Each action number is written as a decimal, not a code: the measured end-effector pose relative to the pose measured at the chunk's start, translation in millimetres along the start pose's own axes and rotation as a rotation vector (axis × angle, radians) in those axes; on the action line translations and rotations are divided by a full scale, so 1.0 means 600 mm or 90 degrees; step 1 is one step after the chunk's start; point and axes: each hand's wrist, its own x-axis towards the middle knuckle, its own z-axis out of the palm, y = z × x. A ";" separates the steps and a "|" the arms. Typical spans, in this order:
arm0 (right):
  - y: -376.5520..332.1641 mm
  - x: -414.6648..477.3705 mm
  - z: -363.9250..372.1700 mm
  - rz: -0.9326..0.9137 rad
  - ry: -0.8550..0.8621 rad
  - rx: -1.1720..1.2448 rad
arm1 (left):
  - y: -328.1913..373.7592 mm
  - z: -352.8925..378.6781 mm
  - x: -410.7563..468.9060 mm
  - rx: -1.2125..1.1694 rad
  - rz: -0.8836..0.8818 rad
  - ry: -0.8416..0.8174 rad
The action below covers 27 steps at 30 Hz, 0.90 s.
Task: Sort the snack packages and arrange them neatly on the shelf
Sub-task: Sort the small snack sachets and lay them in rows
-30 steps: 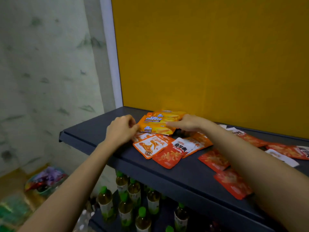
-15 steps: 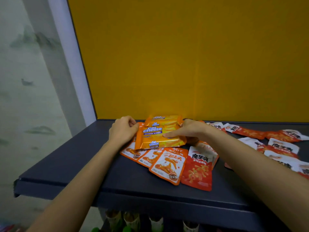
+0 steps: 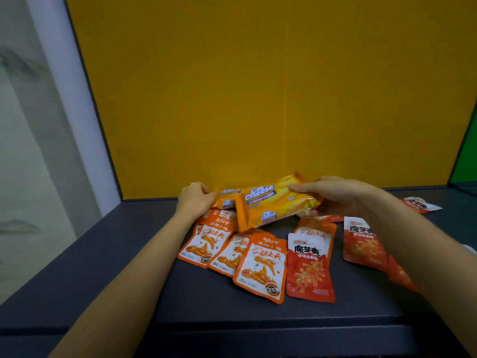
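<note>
My right hand (image 3: 333, 196) grips a yellow Cal Cheese wafer pack (image 3: 271, 205) by its right end, lifted and tilted above the dark shelf (image 3: 116, 254). My left hand (image 3: 195, 200) holds the left end of a second Cal Cheese pack (image 3: 227, 198) lying behind it near the yellow back wall. In front lie several orange-and-white snack pouches (image 3: 260, 267) fanned out. Red pouches (image 3: 309, 267) lie to their right, one (image 3: 361, 244) partly under my right forearm.
The yellow back panel (image 3: 258, 99) closes off the shelf at the rear. More red-and-white pouches (image 3: 419, 204) lie at the far right. A white post (image 3: 74, 112) and a pale patterned wall stand to the left. A green panel (image 3: 467, 156) shows at the right edge.
The top Cal Cheese pack has come off the stack, lifted and shifted right in my right hand. My left hand stays at the lower pack. The view has moved closer to the shelf.
</note>
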 end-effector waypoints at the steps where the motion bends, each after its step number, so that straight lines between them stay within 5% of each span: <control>1: 0.002 -0.006 -0.016 -0.006 0.028 0.027 | 0.003 0.003 0.004 0.020 -0.006 -0.023; 10: 0.047 -0.050 -0.106 -0.037 0.210 0.154 | 0.046 0.029 0.035 0.145 -0.065 -0.111; 27: 0.078 -0.057 -0.118 -0.036 0.259 0.175 | 0.062 0.028 0.033 -0.416 -0.113 -0.213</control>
